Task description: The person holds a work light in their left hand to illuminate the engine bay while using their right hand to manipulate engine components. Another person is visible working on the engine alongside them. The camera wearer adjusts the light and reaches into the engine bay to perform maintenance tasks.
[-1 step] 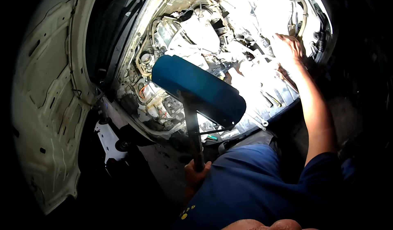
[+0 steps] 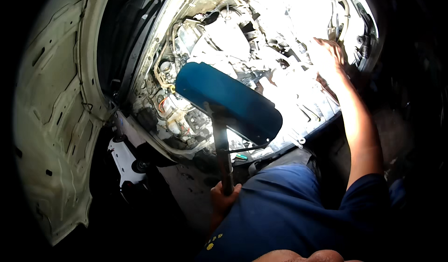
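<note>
My left hand (image 2: 223,197) is closed round the dark upright handle (image 2: 222,164) of a tool with a long blue head (image 2: 228,101), which looks like a work lamp, held over the engine bay. Bright glare washes out much of the engine (image 2: 224,38) beyond it. At the right side of the bay my right hand (image 2: 330,57) reaches among hoses and metal parts, its fingers curled; what they grip is hidden by the glare. A pale hose (image 2: 346,17) runs just above that hand.
A raised cream-coloured panel (image 2: 53,103), apparently the bonnet, stands at the left. A white and black vehicle-like object (image 2: 126,162) lies below it in shadow. My body in a blue shirt (image 2: 284,201) leans against the bay's front edge.
The blue head has shifted very slightly to the right. Both hands stay where they were.
</note>
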The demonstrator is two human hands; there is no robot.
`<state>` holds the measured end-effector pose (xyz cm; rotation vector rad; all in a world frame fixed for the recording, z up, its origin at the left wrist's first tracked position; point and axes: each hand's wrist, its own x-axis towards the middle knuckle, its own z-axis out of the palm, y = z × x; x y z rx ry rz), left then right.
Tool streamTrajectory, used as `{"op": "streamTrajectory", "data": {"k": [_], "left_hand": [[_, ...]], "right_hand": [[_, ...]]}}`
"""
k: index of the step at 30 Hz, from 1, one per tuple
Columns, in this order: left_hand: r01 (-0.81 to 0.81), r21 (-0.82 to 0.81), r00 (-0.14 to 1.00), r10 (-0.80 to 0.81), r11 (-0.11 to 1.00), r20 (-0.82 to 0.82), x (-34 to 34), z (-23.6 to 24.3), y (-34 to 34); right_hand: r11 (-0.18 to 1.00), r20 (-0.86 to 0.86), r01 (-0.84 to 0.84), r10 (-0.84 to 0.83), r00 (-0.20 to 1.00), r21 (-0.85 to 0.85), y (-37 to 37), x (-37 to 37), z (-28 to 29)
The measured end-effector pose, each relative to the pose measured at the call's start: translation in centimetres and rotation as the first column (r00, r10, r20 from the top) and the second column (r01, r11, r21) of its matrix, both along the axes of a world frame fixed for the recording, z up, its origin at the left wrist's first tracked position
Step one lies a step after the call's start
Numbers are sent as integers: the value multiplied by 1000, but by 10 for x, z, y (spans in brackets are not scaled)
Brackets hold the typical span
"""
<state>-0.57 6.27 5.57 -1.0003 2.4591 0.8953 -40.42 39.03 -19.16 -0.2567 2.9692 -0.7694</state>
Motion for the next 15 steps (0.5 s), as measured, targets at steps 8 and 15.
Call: {"op": "streamTrajectory", "data": {"k": [8,15], "left_hand": [[124,4,988,-124,992,97,-31,8,19],[143,17,986,-144,990,86,-34,3,14]], "right_hand": [[999,0,54,-54,999,2,-4,1,-19],[998,36,57,-57,998,2,-1,-3,-24]]}}
